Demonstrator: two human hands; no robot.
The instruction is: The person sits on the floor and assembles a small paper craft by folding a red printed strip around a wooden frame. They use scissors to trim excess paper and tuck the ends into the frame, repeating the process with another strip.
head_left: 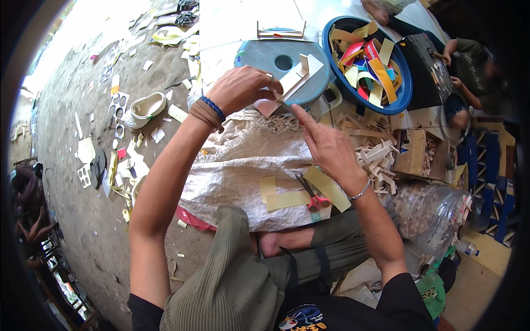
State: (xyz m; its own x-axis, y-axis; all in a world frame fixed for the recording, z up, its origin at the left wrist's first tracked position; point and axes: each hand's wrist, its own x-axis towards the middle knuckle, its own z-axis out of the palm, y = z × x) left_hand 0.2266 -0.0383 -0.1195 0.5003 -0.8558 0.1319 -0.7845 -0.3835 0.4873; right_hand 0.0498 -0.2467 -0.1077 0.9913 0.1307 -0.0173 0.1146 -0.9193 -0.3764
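A blue-grey plastic stool (259, 55) with a round hole in its top stands in front of me. On it lies a pale, flat board (303, 80) with a small upright piece at its far end. My left hand (243, 91) bends over the stool's near edge, its fingers closed on the board's near end and a pinkish flap (266, 107). My right hand (331, 151) grips a thin knife (287, 108), mostly hidden in the palm; the index finger stretches along it, and its tip meets the work beside my left fingers.
Scissors (313, 198) with red handles and yellowish card pieces (287, 199) lie on a white woven sack (232, 182) before my legs. A blue basin (406, 102) holds coloured card scraps. Wood offcuts (378, 157) pile at right; a pale clog (146, 107) lies left. Another person's hand (450, 52) is far right.
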